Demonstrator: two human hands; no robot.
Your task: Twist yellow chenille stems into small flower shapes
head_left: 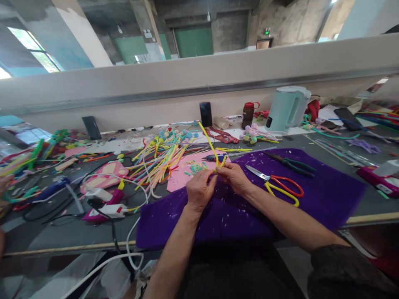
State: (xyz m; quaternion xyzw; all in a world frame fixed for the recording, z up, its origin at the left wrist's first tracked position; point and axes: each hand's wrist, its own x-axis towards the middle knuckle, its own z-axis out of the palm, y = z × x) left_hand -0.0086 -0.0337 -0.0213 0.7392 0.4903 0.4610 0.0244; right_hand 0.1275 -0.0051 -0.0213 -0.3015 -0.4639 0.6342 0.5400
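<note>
A bent yellow pipe cleaner (209,140) is held between my two hands over the purple cloth (168,220). My left hand (201,189) pinches its lower part, with the fingertips closed. My right hand (233,176) grips it close by, thumb and fingers pressed together. One long end sticks up and away; a shorter end rises beside the right fingers. Just beyond the hands, a blue-handled tool (215,158) lies by small cut pieces (196,167) on a pink sheet (179,178). Scissors (274,182) with red and yellow handles rest right of my right hand, near dark-handled pliers (291,162).
Bundled pipe cleaners (158,155) spread at the left of the pink sheet. Power strips (107,209) with white cables lie at left. A kettle (286,109), a bottle (248,115) and a phone (205,114) stand at the back. Another person's hand (4,187) shows at the far left.
</note>
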